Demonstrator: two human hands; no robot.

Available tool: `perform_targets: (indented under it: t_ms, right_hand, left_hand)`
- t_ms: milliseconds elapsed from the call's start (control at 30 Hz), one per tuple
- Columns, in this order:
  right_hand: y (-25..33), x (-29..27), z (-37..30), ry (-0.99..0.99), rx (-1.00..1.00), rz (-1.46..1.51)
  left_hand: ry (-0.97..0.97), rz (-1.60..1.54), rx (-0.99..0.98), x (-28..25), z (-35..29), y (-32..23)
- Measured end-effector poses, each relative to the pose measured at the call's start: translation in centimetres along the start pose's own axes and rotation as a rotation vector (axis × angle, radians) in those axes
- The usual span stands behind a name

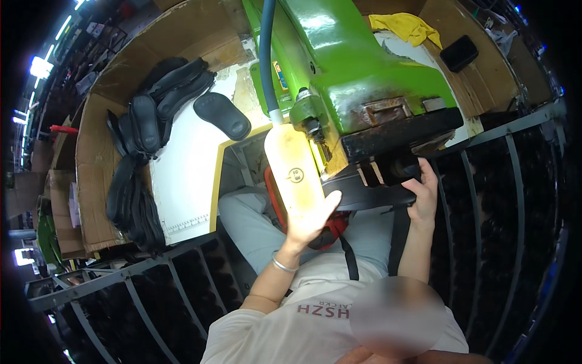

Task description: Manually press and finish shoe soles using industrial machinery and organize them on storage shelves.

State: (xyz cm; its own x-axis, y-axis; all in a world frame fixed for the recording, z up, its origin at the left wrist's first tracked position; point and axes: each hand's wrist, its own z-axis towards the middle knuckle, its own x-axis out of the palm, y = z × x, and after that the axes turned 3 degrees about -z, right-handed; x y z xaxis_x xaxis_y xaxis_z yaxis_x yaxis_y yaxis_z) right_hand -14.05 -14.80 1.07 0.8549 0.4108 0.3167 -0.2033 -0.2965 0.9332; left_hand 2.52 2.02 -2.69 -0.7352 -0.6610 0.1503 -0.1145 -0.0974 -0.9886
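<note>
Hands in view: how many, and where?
2. The left hand is at the lower end of the pale glowing panel, its fingers hard to make out. The right hand holds the right end of the black piece under the green machine.

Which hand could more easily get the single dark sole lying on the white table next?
Probably the left hand: it is nearer to the dark sole. The right hand is farther away, gripping a black piece at the green machine.
</note>
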Motion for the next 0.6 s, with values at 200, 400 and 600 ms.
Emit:
perform_targets:
  t_ms: [200,400,600]
  right_hand:
    - [-0.3,4.3,0.5,0.121,0.022,-0.07]
    - [0.0,8.0,0.1,0.363,-0.04,-0.289]
    - [-1.0,9.8,0.5,0.415,-0.228,-0.411]
  left_hand:
    - [-0.007,-0.219,0.127,-4.1,-0.4,-3.4]
    - [-0.108,-0.317,-0.113,-7.7,-4.4,-0.8]
    - [0.32,-0.101,-0.182,-5.1,-1.7,-2.3]
